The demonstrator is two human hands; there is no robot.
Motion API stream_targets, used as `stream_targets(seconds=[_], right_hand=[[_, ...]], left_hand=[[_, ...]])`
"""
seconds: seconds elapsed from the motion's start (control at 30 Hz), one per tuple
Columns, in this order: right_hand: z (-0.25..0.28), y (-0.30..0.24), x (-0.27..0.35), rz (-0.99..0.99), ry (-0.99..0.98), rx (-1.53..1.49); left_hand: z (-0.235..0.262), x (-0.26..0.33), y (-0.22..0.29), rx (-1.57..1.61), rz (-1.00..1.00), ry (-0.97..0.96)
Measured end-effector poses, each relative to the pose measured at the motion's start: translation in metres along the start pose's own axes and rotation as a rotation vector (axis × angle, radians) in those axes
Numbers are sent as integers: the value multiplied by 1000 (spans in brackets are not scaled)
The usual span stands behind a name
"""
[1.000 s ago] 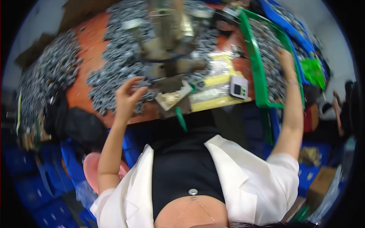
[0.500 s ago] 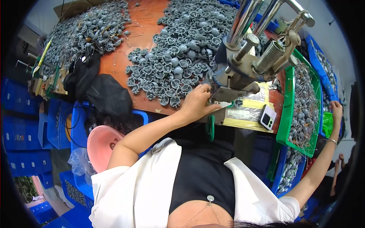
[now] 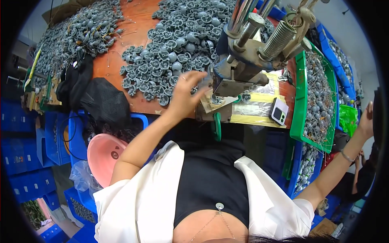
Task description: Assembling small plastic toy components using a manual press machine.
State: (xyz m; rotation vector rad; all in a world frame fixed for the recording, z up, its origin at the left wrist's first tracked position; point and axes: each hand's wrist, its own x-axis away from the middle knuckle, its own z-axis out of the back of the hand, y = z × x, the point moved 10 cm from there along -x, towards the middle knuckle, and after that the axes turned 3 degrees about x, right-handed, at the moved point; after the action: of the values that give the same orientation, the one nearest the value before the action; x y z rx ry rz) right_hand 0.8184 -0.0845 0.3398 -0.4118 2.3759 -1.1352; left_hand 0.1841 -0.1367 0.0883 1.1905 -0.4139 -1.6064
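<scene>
My left hand [image 3: 186, 96] is raised beside the hand press [image 3: 239, 77], slightly blurred, thumb and fingers apart with nothing seen between them. Under the press head, a small grey plastic part [image 3: 217, 99] sits on the metal base, partly hidden. To the left of my fingers lies a large heap of grey cup-shaped parts [image 3: 162, 69], some with round domes. My right hand [image 3: 367, 120] is stretched far out at the right rim, past a bright green plastic bag [image 3: 348, 118]. Its fingers are partly lost against a dark shape, so their grip is unclear.
A green crate [image 3: 299, 101] of wired grey parts stands right of the press. A phone [image 3: 279, 111] lies on the taped table edge. Left are a black mesh bag [image 3: 106, 99], a pink basin [image 3: 106, 156] and another heap of wired parts [image 3: 85, 34].
My left hand has drawn back leftward from the press head, and its fingers have spread. My right hand has moved outward to the right. The whole view has shifted a little.
</scene>
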Motion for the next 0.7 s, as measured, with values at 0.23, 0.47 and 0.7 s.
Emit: stream_targets(seconds=[0.23, 0.47, 0.7], right_hand=[[-53, -10, 206, -139, -968, -232], [-66, 22, 371, -147, -1383, -24], [-27, 130, 460, -643, -1315, 329]], left_hand=[[-43, -47, -24, -470, -253, -271], [-72, -47, -59, -683, -412, -221], [-14, -49, -3, -454, -386, -48]])
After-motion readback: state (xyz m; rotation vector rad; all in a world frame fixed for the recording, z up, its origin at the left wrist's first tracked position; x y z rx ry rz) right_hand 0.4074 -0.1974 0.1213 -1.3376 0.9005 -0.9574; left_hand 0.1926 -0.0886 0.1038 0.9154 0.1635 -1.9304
